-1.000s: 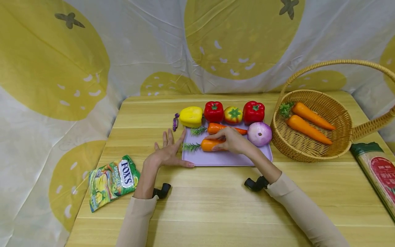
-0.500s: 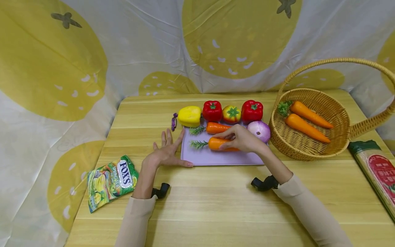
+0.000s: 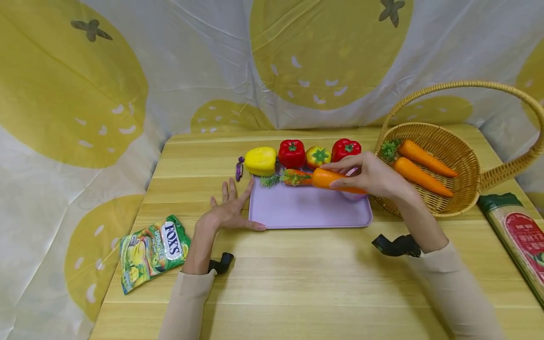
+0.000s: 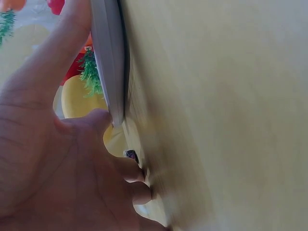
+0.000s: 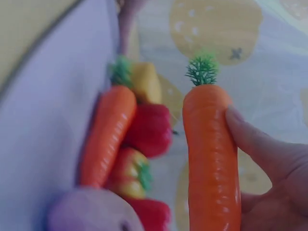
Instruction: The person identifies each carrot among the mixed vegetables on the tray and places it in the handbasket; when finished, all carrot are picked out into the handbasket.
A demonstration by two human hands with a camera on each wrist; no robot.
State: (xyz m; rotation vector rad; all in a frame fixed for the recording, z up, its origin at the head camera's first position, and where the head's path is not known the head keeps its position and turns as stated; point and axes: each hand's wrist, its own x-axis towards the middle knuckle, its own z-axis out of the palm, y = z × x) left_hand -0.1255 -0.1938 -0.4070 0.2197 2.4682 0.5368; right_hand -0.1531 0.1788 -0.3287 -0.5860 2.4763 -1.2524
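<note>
Between its thumb and fingers my right hand (image 3: 378, 177) holds a carrot (image 5: 211, 154) with a green leafy top, raised over the right part of the lilac tray (image 3: 306, 208). A second carrot (image 5: 108, 134) lies on the tray, partly covered by the held one in the head view. The purple onion (image 5: 91, 211) at the tray's right end is mostly hidden behind the right hand. My left hand (image 3: 227, 212) rests with spread fingers at the tray's left edge, thumb at the near corner. Along the back stand a yellow pepper (image 3: 260, 161), two red peppers (image 3: 291, 153) and a red-yellow tomato-like fruit (image 3: 318, 157).
A wicker basket (image 3: 425, 208) with a tall handle stands at the right, two carrots (image 3: 422, 177) inside. Beside it lies a long packet (image 3: 516, 231) with a red label. A green FOX'S candy bag (image 3: 156, 250) lies at left, and a purple-wrapped candy (image 3: 239, 169) near the yellow pepper.
The right hand has lifted the front carrot off the tray and carried it right and back toward the basket. The left hand has stayed at the tray's left edge.
</note>
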